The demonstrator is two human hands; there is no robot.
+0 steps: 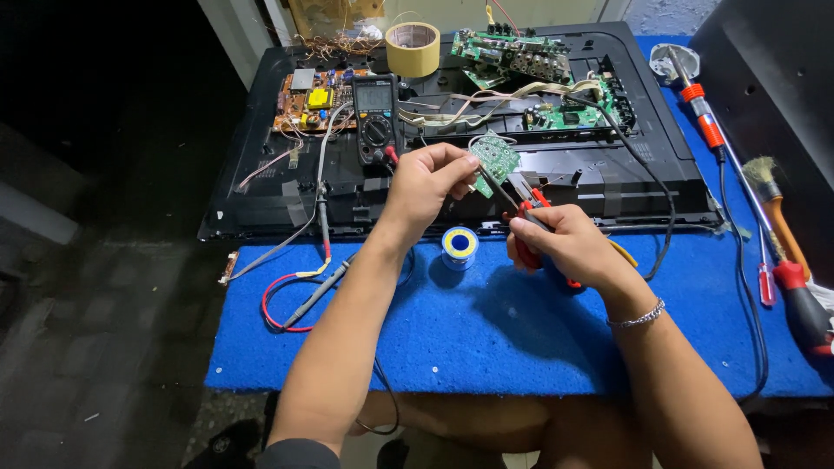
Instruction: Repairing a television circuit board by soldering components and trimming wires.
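The blue counter (486, 339) has a big black TV back (452, 187) lying open, its boards still bare. Your left hand (426, 178) lifts a small green board (495, 159), fingers pinched on its edge. Your right hand (560, 243) squeezes red pliers (528, 217), tips at the board. The solder roll (459, 246) waits between your hands.

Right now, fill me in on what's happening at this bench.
A person sits at a blue mat. The left hand pinches a small green circuit board, and the right hand works red-handled pliers against its lower edge. A solder spool stands below, before an opened black panel carrying a multimeter.
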